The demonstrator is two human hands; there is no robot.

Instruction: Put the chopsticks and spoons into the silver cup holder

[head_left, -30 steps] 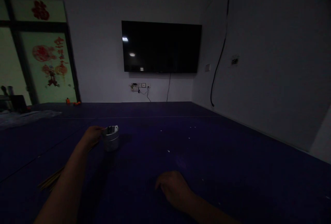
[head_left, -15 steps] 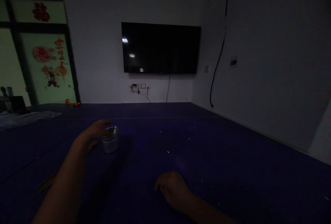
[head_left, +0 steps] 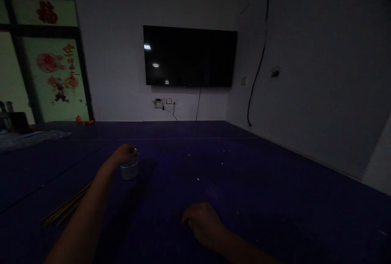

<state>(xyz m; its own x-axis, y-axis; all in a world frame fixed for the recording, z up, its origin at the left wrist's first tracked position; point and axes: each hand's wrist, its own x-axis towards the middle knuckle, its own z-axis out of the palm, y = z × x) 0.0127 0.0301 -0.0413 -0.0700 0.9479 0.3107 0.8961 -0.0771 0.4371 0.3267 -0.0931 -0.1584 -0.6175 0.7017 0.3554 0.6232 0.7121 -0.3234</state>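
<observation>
1. Pretty dim room. A wide dark purple-blue surface (head_left: 171,199) fills the bottom half of the frame, with a thin light line across its far part.
2. Two plain walls (head_left: 116,60) meet right of center. One black TV (head_left: 191,56) hangs at upper center, with sockets (head_left: 169,101) below it.
3. One loose black cable (head_left: 259,66) runs down the wall at upper right. A glass door (head_left: 39,101) with red decorations is on the left.
4. Count time: one metal can (head_left: 130,172), upright on the surface, left of center. One bunch of thin sticks (head_left: 62,212) at lower left; too dark to count them.
5. Two small orange things (head_left: 78,119) near the door, one crumpled plastic sheet (head_left: 45,136) at far left, and at least seven white specks (head_left: 198,179) around the center and right.
6. Two hands: the left hand (head_left: 124,154) is curled over the can's top, beside something small and black-and-white (head_left: 135,150); can't tell if it's gripping that.
7. The right hand (head_left: 203,221), lower center, is loosely bent on the surface; can't tell what's under the fingers.
</observation>
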